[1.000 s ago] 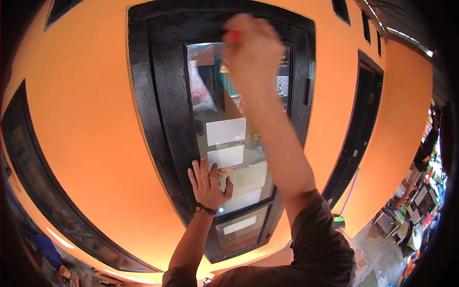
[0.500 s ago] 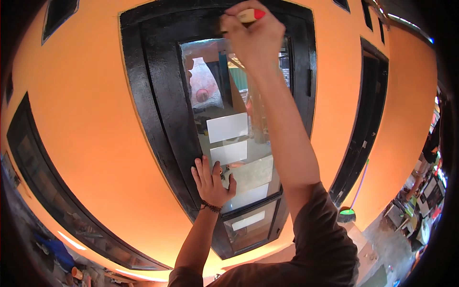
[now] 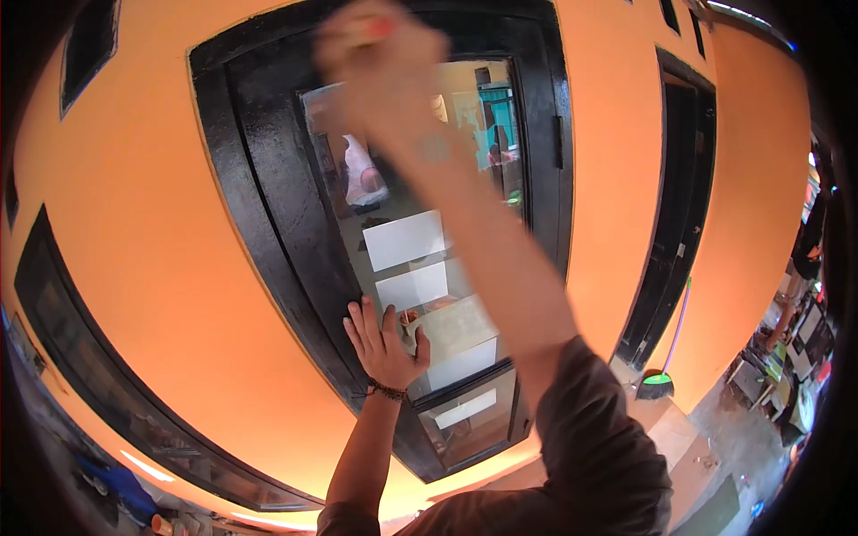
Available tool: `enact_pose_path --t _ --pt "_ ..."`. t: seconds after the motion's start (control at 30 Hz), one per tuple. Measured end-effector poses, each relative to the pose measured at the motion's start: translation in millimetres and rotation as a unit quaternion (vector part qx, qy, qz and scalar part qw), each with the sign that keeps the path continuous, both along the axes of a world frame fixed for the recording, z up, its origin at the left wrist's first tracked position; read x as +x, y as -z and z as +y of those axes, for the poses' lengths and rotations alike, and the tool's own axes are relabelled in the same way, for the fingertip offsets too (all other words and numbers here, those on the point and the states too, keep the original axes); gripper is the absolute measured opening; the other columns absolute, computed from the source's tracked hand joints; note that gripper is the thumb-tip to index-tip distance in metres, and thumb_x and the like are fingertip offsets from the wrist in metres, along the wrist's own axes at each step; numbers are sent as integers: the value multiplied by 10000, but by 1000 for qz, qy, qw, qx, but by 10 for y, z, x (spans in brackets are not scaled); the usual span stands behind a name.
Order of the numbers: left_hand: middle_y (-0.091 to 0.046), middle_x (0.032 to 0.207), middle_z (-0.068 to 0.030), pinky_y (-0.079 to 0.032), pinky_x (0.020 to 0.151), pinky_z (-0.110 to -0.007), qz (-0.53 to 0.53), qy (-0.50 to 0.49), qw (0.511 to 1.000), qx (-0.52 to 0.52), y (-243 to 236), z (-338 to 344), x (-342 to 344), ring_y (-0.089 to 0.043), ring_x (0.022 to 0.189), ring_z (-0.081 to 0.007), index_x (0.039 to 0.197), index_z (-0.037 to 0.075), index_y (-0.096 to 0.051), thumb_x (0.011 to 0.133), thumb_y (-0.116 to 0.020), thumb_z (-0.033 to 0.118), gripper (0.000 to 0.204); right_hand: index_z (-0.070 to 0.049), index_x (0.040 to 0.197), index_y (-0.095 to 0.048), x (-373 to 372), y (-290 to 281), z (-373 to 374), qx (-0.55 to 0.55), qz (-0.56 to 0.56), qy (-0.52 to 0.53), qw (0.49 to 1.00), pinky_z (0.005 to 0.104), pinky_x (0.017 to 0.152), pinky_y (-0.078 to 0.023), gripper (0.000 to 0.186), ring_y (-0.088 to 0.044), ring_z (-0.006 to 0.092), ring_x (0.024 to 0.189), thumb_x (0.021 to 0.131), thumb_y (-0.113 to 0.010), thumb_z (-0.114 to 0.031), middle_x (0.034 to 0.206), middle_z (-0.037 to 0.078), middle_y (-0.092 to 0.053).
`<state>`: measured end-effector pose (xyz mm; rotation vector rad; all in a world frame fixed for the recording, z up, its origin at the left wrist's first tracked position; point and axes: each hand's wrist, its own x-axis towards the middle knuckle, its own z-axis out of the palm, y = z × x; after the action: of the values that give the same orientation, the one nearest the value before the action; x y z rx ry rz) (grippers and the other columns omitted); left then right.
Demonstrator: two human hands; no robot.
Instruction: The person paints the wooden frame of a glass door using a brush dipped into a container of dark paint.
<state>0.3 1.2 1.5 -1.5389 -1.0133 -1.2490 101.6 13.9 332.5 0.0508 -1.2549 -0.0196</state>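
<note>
A black-painted door frame (image 3: 255, 170) with a glass pane (image 3: 366, 196) stands in front of me, with white rectangles (image 3: 402, 239) showing in the glass. My left hand (image 3: 382, 344) lies spread against the lower left of the pane, at the frame's inner edge, a dark bracelet on its wrist. My right hand (image 3: 384, 62), smeared by motion, is raised to the top left of the door, closed on a paintbrush with a pale, red-tipped handle (image 3: 379, 27). The brush's bristles are hidden behind the hand.
An orange wall (image 3: 134, 295) surrounds the door, with a dark-framed window (image 3: 85, 335) at left and another dark doorway (image 3: 666, 232) at right. A broom (image 3: 658, 384) with green head stands beside that doorway. Clutter (image 3: 795, 357) fills the right edge.
My right hand with the paintbrush has moved left along the top of the door and is more blurred. My left hand stays against the pane. The view has shifted slightly.
</note>
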Motion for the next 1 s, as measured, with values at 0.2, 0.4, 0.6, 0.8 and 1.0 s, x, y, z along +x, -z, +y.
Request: enact_pose_path --t 0.2,0.4,0.6,0.8,1.0 --pt "-328 1432 -291 -203 1088 -600 -9 3 1000 -11 -48 -40 40 -267 1355 -482 1180 -11 -516 737 -634 307 558 -26 865 -637 1333 137 172 -47 27 157 986 260 615 -562 59 -650 114 726 815 -664 -39 795 53 -674" --pt "-320 1430 -300 -201 1085 -608 -6 11 1000 -20 -28 -35 46 -253 1357 -492 1183 -13 -507 744 -632 337 575 -77 899 -588 437 110 -43 -25 6 462 887 420 710 -504 196 -608 318 858 713 -649 -75 848 151 -600" --pt "-348 1409 -307 -217 1084 -595 -10 0 1000 7 3 8 51 -280 1350 -482 1161 -18 -526 753 -623 340 552 -39 858 -570 -532 123 -459 84 -77 214 970 429 688 -521 115 -604 315 812 761 -596 -95 802 178 -594" --pt "-355 1405 -305 -221 1086 -584 -9 10 1000 9 -12 -8 52 -290 1349 -473 1155 -4 -538 741 -623 324 535 -74 801 -633 313 -24 49 65 62 7 996 397 604 -517 132 -627 255 605 823 -596 -198 726 105 -642" --pt "-328 1422 -306 -208 1076 -613 -7 -2 1000 -19 -43 -43 42 -249 1361 -488 1174 -21 -513 743 -634 355 584 -41 871 -622 1355 120 202 -66 91 119 986 281 517 -508 79 -623 143 614 813 -622 13 743 62 -652"
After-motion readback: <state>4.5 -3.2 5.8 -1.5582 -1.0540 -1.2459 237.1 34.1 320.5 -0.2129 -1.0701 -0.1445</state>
